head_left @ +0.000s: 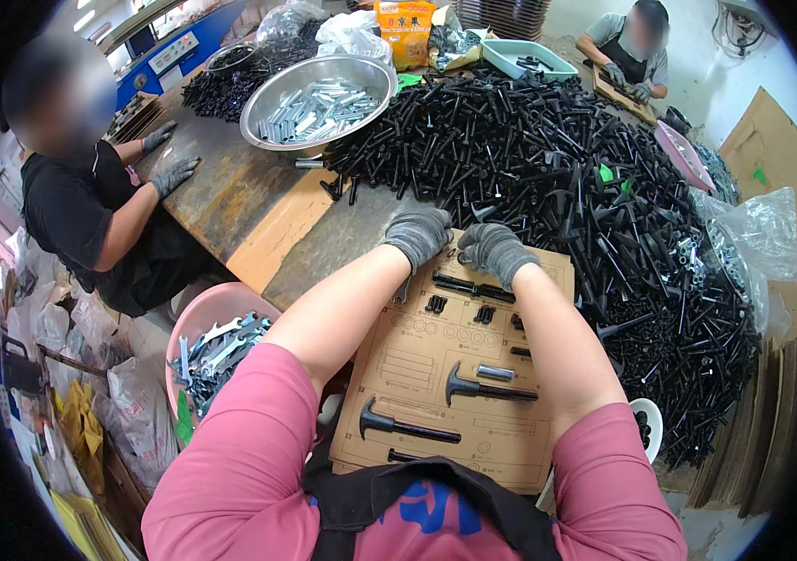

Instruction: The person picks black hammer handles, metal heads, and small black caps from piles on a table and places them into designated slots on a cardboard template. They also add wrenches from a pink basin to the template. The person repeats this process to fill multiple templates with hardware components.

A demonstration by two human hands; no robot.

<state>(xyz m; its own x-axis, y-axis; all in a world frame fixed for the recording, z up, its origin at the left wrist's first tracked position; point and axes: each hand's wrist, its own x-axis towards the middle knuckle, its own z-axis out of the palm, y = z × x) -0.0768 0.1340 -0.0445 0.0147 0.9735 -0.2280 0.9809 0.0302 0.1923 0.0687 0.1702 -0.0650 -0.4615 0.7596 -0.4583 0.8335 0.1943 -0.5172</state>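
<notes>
A rectangular brown cardboard sheet (pixel 509 460) with printed outlines, carrying two black T-shaped metal pieces (pixel 408 429), lies before the person, near the grey-gloved left hand (pixel 420 236) and right hand (pixel 496 251), each grip half curled, holding I cannot tell what.

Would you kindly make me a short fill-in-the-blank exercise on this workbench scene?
1. The left hand and the right hand both wear ____ gloves.
2. On the cardboard lie ____ black hammer-shaped parts.
3. The wrenches fill a ____ basin.
4. Seen by the person, the round metal bowl stands to the ____ of the large heap of black parts.

Missing words: grey; two; pink; left.
</notes>
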